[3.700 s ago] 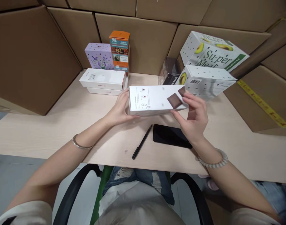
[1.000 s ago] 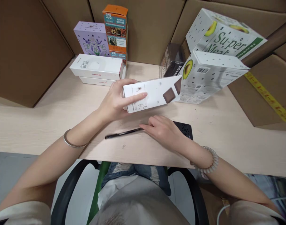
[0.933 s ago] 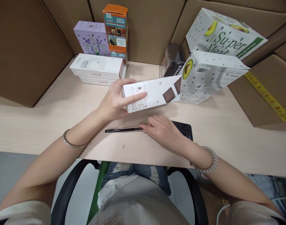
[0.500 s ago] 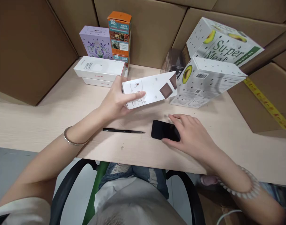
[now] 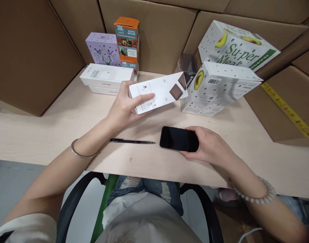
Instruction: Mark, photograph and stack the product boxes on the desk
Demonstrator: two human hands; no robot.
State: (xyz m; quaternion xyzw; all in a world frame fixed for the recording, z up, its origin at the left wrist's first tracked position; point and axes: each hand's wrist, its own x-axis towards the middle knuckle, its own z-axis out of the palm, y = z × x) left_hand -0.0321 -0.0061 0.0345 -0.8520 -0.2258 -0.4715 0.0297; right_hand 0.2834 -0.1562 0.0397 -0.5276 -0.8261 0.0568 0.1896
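Note:
My left hand (image 5: 125, 104) grips one end of a white box (image 5: 159, 92) printed with brown squares, thumb across its upper face; the box is tilted above the table. My right hand (image 5: 210, 143) is closed round the right end of a black smartphone (image 5: 178, 139), thumb on the near edge and fingers at the far edge. The phone's dark screen faces up, and it looks slightly raised, though I cannot be sure it is off the table. Between my arms a black pen (image 5: 133, 141) lies on the table, left of the phone.
At the back left stand a stack of white power bank boxes (image 5: 107, 74), a purple box (image 5: 104, 49) and orange boxes (image 5: 127, 40). White avocado-print boxes (image 5: 220, 89) and a dark box (image 5: 186, 64) stand at the back right. Cardboard boxes (image 5: 154, 33) wall in the table (image 5: 30, 141).
My right hand has closed on the phone, which has shifted slightly left and appears larger. The white box stays in my left hand, with the whole view shifted a little.

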